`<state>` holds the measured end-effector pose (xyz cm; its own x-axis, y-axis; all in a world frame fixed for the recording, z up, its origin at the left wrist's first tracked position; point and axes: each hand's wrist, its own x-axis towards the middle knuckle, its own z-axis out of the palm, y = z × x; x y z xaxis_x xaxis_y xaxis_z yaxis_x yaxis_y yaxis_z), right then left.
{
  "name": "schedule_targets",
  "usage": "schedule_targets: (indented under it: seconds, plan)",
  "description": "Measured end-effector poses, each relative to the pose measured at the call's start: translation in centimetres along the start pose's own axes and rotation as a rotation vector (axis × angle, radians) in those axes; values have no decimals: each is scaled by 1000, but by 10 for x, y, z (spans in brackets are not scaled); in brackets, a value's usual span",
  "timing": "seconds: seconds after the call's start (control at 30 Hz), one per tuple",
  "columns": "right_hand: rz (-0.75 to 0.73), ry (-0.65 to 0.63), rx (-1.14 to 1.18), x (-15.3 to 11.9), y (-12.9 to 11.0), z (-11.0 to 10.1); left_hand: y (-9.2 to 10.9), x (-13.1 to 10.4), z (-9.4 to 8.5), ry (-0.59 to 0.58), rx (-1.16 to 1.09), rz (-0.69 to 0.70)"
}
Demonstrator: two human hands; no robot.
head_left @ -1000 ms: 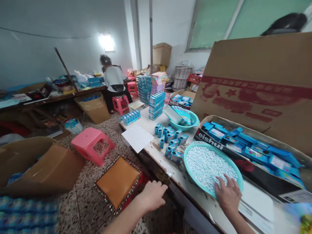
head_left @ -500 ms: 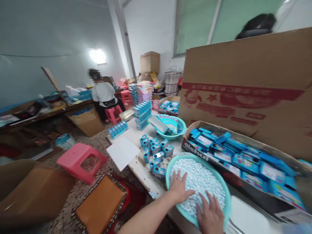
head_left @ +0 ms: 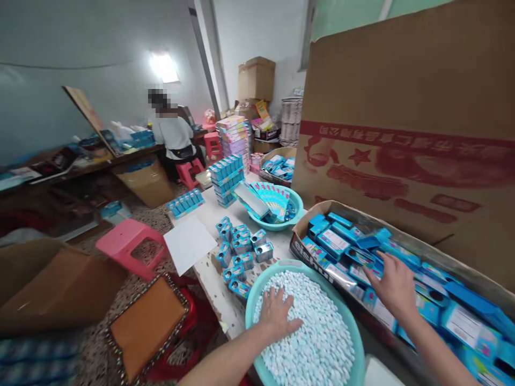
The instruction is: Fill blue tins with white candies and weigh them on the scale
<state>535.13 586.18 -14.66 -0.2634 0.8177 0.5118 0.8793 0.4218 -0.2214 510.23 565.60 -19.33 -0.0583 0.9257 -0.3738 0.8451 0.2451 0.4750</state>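
Observation:
My left hand (head_left: 277,316) lies with fingers spread on small white and pale-blue pellets (head_left: 309,332), which fill a turquoise basin (head_left: 359,343). Over a long cardboard tray (head_left: 300,244) of small blue boxes (head_left: 333,244), my right hand (head_left: 394,284) hangs palm down, thumb and fingers apart. Its fingertips are at the blue boxes; whether they touch one I cannot tell. Several small blue boxes with dark round holes (head_left: 241,244) stand on the table just beyond the basin.
A tall brown carton (head_left: 402,86) rises behind the tray. Farther back are another turquoise basin (head_left: 298,206) with printed sheets, stacked blue boxes (head_left: 226,179) and a white sheet (head_left: 189,244). A pink stool (head_left: 129,238) stands left; a person (head_left: 174,134) sits at the far bench.
My right hand has left the pellets and moved up and right to the tray of blue boxes. My left hand stays on the pellets. The view has shifted down and right.

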Motion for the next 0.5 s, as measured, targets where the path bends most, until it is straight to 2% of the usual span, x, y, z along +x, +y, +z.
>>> schedule_targets:
  seconds: [0.07, 0.13, 0.23, 0.3, 0.37, 0.43, 0.5]
  plan:
    - [-6, -182, 11, 21, 20, 28, 2, -5, 2, -6, -6, -36]
    - [31, -359, 7, 30, 27, 50, 5, -11, 6, -18, -18, -68]
    - [65, -483, -23, 34, 28, 68, 6, -18, 10, -17, -35, -96]
    - [87, -476, -5, 34, 27, 67, 6, -18, 12, -12, -42, -121]
    - [172, -464, 53, 33, 29, 59, 5, -16, 12, -10, -40, -148]
    - [295, -421, 122, 32, 31, 43, 4, -13, 11, -2, -35, -155]
    - [432, -301, 162, 29, 29, 21, 3, -11, 10, 21, -31, -151]
